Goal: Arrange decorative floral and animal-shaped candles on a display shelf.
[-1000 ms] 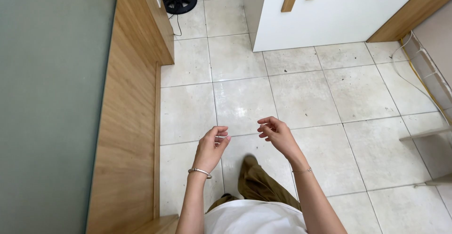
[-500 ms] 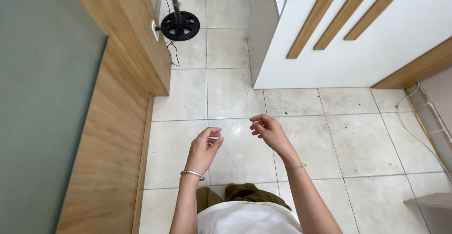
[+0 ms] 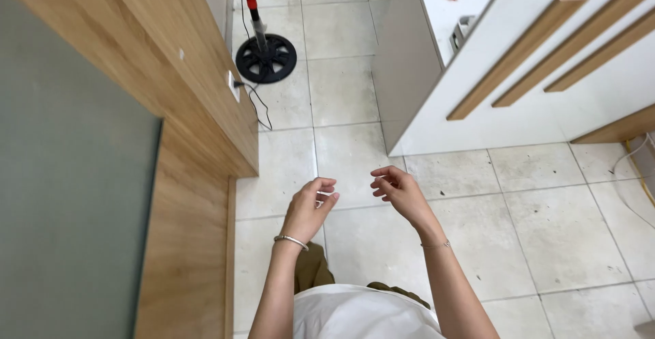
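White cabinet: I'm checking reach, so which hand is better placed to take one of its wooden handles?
Right, probably. The right hand hangs on the side of the white cabinet and its wooden handles; the left hand sits across the body, nearer the wooden wall.

A thin, pale thing pinched at the curled fingers of the left hand (image 3: 310, 206) is too small to identify, and whether the right hand (image 3: 399, 192) touches it cannot be told. The standing fan (image 3: 265, 52) is cut off at the top edge, showing only pole and round base. Items on the white desk (image 3: 437, 5) are cropped there too.
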